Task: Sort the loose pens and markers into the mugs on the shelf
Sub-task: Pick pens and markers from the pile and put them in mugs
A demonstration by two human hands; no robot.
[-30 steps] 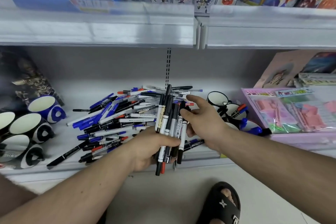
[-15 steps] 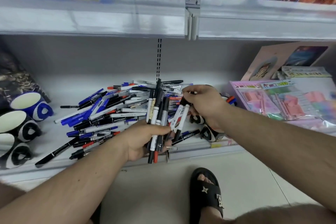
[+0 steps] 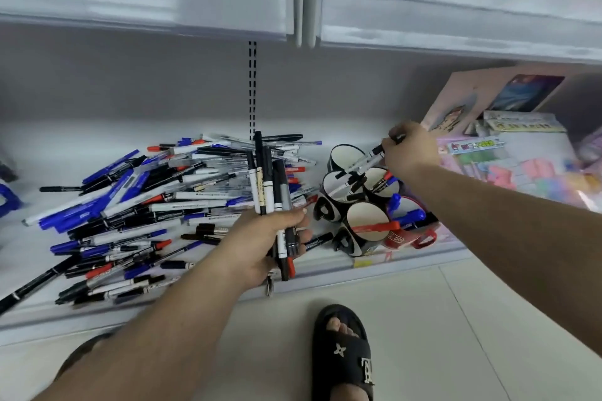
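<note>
Nearest us, our foot in a black sandal (image 3: 342, 355) stands on the pale floor (image 3: 423, 319) below the shelf (image 3: 325, 273). Our left hand (image 3: 260, 247) is wrapped round a bundle of markers (image 3: 270, 195) held upright at the shelf's front edge. Behind and left of it the loose pens (image 3: 130, 205) lie heaped on the shelf. To the right stands a cluster of mugs (image 3: 365, 198), one with a red pen (image 3: 374, 226) across its rim. Farther back, our right hand (image 3: 410, 150) pinches white markers (image 3: 361, 166) slanting down into the rear mugs. Pink packets (image 3: 508, 166) lie beyond.
</note>
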